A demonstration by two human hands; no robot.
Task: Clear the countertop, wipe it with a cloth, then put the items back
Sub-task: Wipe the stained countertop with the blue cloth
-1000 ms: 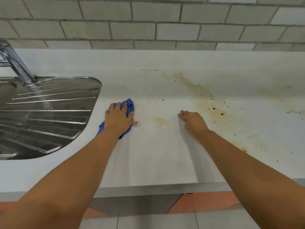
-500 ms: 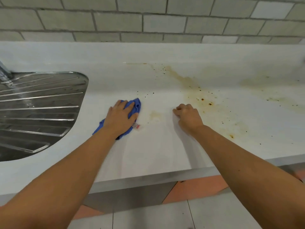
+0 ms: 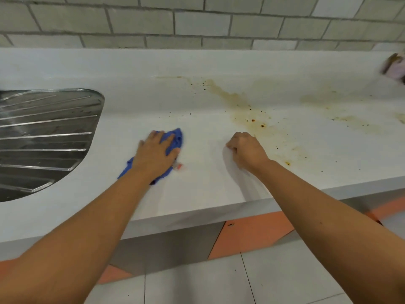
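My left hand (image 3: pixel 154 153) lies flat with spread fingers on a crumpled blue cloth (image 3: pixel 175 138), pressing it onto the white countertop (image 3: pixel 208 183). A small red and white tag of the cloth pokes out by my thumb. My right hand (image 3: pixel 246 150) rests as a curled fist on the bare counter, a hand's width to the right of the cloth, holding nothing. Brown and yellowish stains (image 3: pixel 238 106) with dark specks run diagonally just beyond and right of my right hand.
A steel sink drainboard (image 3: pixel 43 137) is set into the counter at the left. A grey tiled wall (image 3: pixel 197 20) rises behind. A blurred pinkish object (image 3: pixel 394 65) sits at the far right edge. More stains (image 3: pixel 333 113) mark the right counter. The counter's front edge runs below my forearms.
My left hand has slid the cloth to the right, away from the sink. The small yellowish spot between my hands is gone. The view has shifted right and the tap left the frame.
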